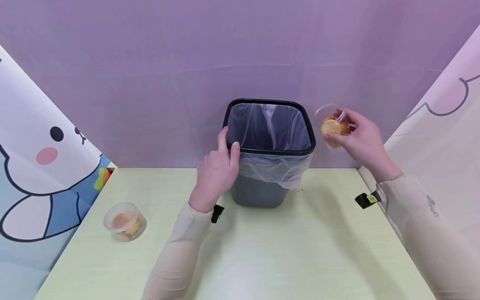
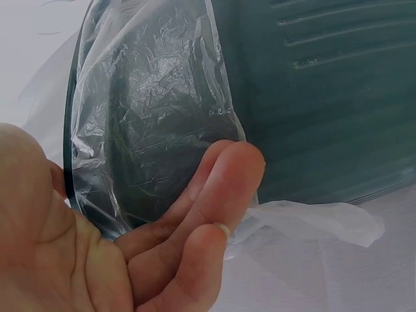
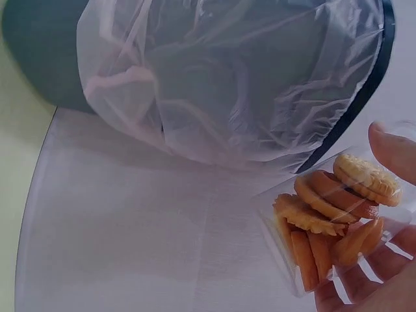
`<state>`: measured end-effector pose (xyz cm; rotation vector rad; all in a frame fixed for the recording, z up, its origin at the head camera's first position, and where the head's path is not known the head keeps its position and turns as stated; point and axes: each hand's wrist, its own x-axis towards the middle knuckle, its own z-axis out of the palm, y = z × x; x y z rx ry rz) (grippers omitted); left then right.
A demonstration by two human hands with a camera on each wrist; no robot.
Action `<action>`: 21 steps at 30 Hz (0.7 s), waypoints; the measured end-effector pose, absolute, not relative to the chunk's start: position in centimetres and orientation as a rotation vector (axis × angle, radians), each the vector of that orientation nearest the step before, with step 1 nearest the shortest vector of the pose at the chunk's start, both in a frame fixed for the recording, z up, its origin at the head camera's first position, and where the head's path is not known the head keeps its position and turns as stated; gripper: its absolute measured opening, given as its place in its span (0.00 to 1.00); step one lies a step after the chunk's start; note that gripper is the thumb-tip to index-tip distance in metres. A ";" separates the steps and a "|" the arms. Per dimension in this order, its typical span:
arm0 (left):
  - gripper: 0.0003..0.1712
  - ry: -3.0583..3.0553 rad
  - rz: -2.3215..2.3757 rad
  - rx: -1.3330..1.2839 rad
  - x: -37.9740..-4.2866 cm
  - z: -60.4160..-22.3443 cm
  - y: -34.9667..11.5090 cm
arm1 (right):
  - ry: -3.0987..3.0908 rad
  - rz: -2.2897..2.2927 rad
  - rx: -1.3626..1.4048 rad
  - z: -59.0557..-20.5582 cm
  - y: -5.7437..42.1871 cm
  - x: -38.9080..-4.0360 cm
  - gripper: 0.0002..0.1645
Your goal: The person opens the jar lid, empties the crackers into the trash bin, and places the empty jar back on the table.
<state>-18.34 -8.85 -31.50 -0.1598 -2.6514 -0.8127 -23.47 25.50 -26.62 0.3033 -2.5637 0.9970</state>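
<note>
A grey trash bin (image 1: 258, 193) with a black rim stands against the back wall, a clear plastic bag (image 1: 275, 168) lining it and folded over the edge. My left hand (image 1: 217, 173) grips the bin at its front left corner. Its thumb and index finger are on the rim, and the other fingers bend against the bagged outside in the left wrist view. To the right of the bin, at about rim height, my right hand (image 1: 361, 135) holds a clear plastic tub (image 3: 276, 244) between thumb and fingers. Golden biscuits (image 3: 367, 179) and orange-brown snack pieces (image 3: 318, 250) lie inside the tub.
Another clear round tub (image 1: 125, 221) with light brown snack pieces sits on the left of the pale yellow-green table (image 1: 262, 258). A purple cloth wall (image 1: 168, 83) rises behind. Cartoon-printed panels (image 1: 45, 179) flank the table.
</note>
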 end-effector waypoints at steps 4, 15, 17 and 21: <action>0.40 -2.659 -0.805 -0.154 -18.3 -31.6 -8.8 | -2.569 0.913 0.339 -26.3 25.1 -24.3 0.40; 0.40 -2.665 -0.811 -0.155 -18.3 -31.6 -8.1 | -2.574 0.744 0.444 -25.8 24.1 -26.0 0.42; 0.42 -2.652 -0.804 -0.158 -18.3 -31.7 -8.1 | -2.562 0.721 0.455 -25.8 24.0 -26.3 0.44; 0.43 -2.633 -0.790 -0.151 -18.4 -31.8 -8.0 | -2.518 0.638 0.517 -25.7 23.8 -26.9 0.46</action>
